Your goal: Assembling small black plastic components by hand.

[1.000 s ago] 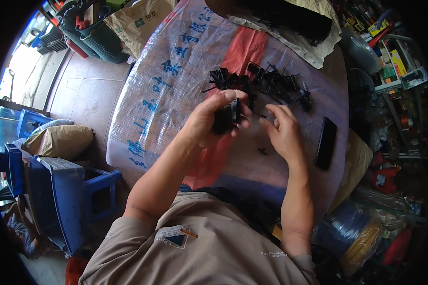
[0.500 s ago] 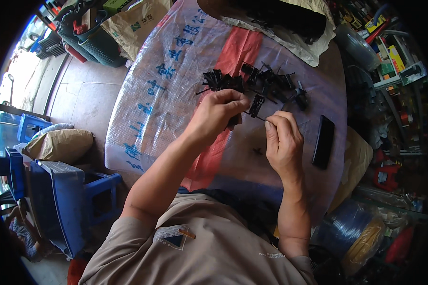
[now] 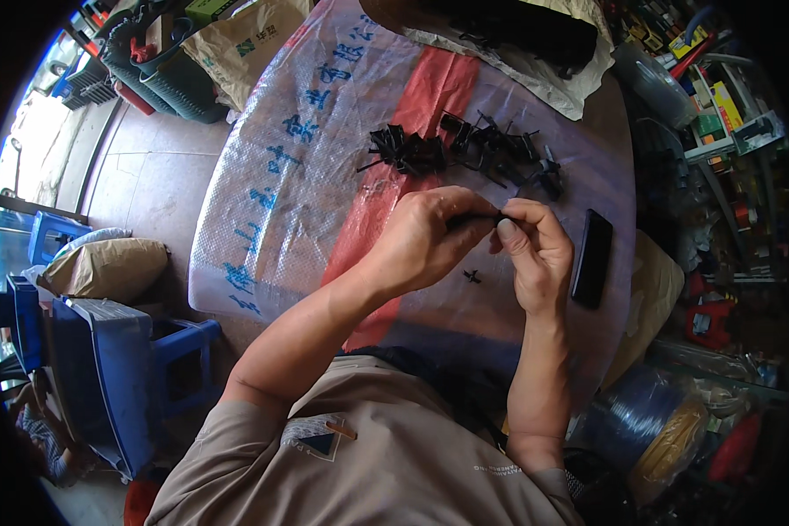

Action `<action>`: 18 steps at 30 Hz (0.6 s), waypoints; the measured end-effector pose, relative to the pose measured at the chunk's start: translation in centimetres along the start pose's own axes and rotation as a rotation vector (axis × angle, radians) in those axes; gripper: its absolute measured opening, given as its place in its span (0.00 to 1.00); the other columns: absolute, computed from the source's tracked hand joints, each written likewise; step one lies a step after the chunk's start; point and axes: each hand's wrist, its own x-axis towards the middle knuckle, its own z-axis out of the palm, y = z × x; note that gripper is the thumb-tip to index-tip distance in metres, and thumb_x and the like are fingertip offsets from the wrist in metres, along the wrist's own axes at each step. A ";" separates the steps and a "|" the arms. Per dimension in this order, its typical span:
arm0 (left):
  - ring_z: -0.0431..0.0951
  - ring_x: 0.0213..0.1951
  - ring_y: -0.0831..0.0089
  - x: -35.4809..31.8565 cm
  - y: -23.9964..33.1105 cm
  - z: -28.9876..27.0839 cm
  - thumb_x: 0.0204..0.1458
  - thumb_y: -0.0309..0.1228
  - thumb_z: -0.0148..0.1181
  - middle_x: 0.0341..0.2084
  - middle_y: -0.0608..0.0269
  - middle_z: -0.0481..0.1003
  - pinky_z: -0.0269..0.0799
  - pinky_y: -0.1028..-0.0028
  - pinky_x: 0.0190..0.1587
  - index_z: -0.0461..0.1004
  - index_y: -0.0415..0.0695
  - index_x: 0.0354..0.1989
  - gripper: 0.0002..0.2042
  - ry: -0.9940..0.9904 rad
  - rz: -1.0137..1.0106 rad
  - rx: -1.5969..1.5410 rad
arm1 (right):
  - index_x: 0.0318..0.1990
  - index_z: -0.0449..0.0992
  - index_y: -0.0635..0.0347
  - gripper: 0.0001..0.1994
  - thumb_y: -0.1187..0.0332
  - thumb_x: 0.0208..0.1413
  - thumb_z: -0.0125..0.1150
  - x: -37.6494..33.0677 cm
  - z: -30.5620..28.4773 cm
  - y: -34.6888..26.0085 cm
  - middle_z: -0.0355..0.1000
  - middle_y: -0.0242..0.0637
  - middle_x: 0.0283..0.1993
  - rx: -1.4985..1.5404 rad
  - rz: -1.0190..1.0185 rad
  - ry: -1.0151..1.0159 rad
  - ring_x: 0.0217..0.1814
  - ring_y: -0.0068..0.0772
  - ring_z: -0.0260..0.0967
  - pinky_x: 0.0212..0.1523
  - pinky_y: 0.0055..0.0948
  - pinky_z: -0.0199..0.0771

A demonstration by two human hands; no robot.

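My left hand [image 3: 430,235] and my right hand [image 3: 537,250] meet over the covered table, fingertips almost touching. Between them is a small black part [image 3: 499,217], mostly hidden by the fingers. My left thumb and fingers are closed round its left side, while the right thumb and forefinger pinch its right end. Just beyond the hands lies a bunched pile of black clip-like parts [image 3: 406,150]. To its right a looser heap of black parts with thin rods [image 3: 504,156] is spread out. A few tiny dark pieces [image 3: 472,277] rest on the sheet below my hands.
A black phone [image 3: 593,259] lies right of my right hand. Translucent woven sheeting [image 3: 237,219] with a red stripe covers the table. Brown paper [image 3: 570,96] bearing a dark heap sits at the far edge. Blue stools [image 3: 184,351] stand left, crowded shelves [image 3: 728,131] right.
My left hand has come away from the black pile, moving right and nearer to me. Both hands are now together at the small black part, and the tiny pieces below show more plainly.
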 end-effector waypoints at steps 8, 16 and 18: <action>0.76 0.33 0.79 -0.5 0.0 1.5 0.51 0.23 0.61 0.29 0.61 0.77 0.72 0.76 0.36 0.76 0.35 0.34 0.04 0.201 -0.021 0.036 | 0.40 0.71 0.66 0.05 0.80 0.57 0.52 0.2 0.5 0.8 0.68 0.30 0.41 0.118 -0.060 0.010 0.32 0.13 0.62 0.33 0.15 0.63; 0.76 0.32 0.76 -0.6 -0.7 1.2 0.50 0.22 0.61 0.27 0.60 0.76 0.73 0.74 0.34 0.74 0.36 0.37 0.07 0.177 0.271 0.421 | 0.40 0.71 0.65 0.06 0.79 0.56 0.54 0.3 0.2 0.2 0.67 0.30 0.41 0.018 -0.016 0.004 0.33 0.12 0.60 0.33 0.15 0.62; 0.76 0.31 0.76 -0.3 -1.0 1.0 0.52 0.24 0.60 0.29 0.62 0.77 0.73 0.74 0.33 0.73 0.36 0.40 0.08 0.166 0.170 0.264 | 0.45 0.70 0.65 0.10 0.77 0.56 0.56 0.6 0.5 -0.3 0.67 0.30 0.41 -0.005 0.038 0.000 0.34 0.13 0.62 0.35 0.16 0.64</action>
